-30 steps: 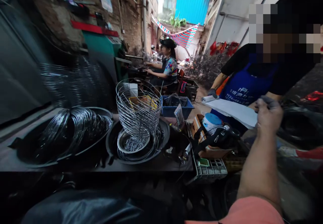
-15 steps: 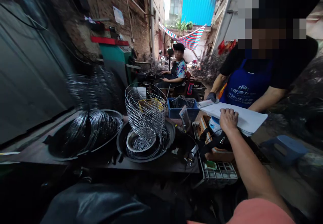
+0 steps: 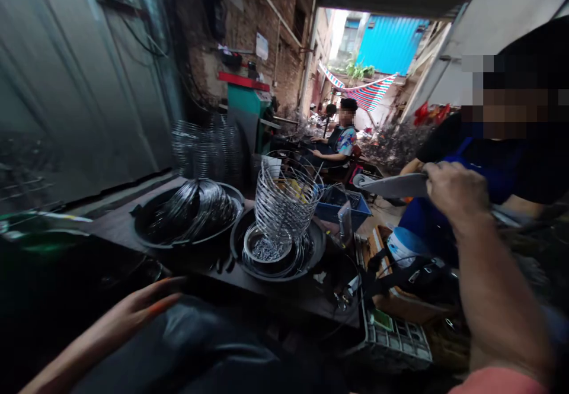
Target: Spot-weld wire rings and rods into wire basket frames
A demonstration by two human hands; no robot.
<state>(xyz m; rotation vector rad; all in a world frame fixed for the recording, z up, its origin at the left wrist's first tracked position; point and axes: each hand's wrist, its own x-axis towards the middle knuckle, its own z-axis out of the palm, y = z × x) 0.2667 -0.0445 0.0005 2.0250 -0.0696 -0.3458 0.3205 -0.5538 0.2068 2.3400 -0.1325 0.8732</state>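
**White Paper [image 3: 393, 185] Gripped by Right Hand [image 3: 457, 189] at Three O'Clock**

The white paper was held up at three o'clock, its right end clamped between the closed fingers and thumb of the right hand. Its left end was rolled, and it was seen almost edge-on. A co-worker in a blue apron [image 3: 429, 222] was seen just beyond it (whether the paper was also being held from that side could not be told). At eight o'clock the left hand [image 3: 153, 299] was stretched over dark cloth [image 3: 213, 335], its fingers extended and slightly apart, with nothing gripped; whether the cloth was touched could not be made out.

Near the centre, a black tub [image 3: 320, 252] was set on the table [image 3: 120, 222]. In it were placed a small bowl [image 3: 249, 253] of metal pieces [image 3: 269, 248] and, above the bowl, a tall wire coil [image 3: 284, 204]. At nine o'clock, bundled wire rings [image 3: 202, 207] were held in a second tub [image 3: 142, 237]. A blue bin [image 3: 349, 216] was seen beyond the table's right side, a white pail [image 3: 402, 249] with a blue top at four o'clock, and a plastic crate [image 3: 395, 340] between four and five o'clock. Farther off, at two o'clock, a seated person [image 3: 342, 142] was seen below a striped cloth [image 3: 373, 93].
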